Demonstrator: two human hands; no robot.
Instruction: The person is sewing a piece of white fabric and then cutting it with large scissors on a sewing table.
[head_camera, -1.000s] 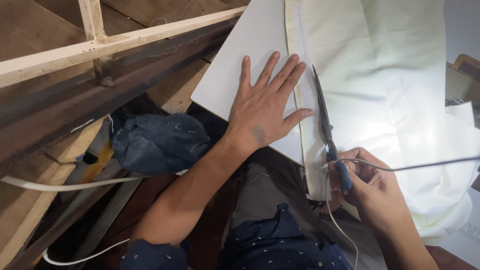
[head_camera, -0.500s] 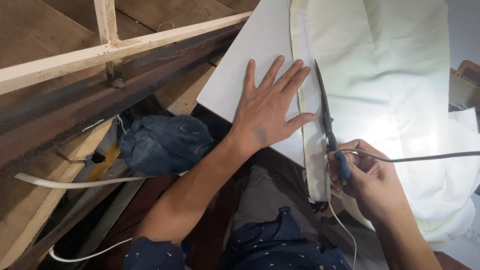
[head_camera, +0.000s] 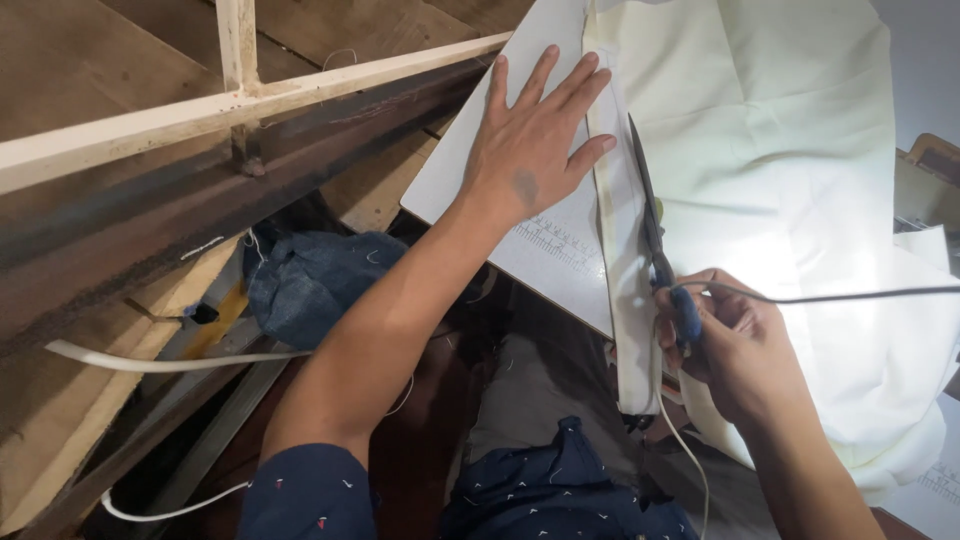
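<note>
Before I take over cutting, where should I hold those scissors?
Grip the scissors by the blue handle loops nearest the body, coming from the right, as the right hand does. The blades point away along the cream fabric, so the loops are probably the only safe end.

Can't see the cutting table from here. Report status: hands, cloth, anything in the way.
Left hand flat on the white board, fingers spread. Right hand grips scissors, blades along the cream cloth edge. Thin cable crosses over right hand.

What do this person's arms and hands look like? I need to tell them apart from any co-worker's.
Both hands, left hand and right hand, are bare, without gloves, rings or a watch. The left hand has a small dark mark on its back. The left arm wears a short navy sleeve with tiny light specks; the forearms are bare.
</note>
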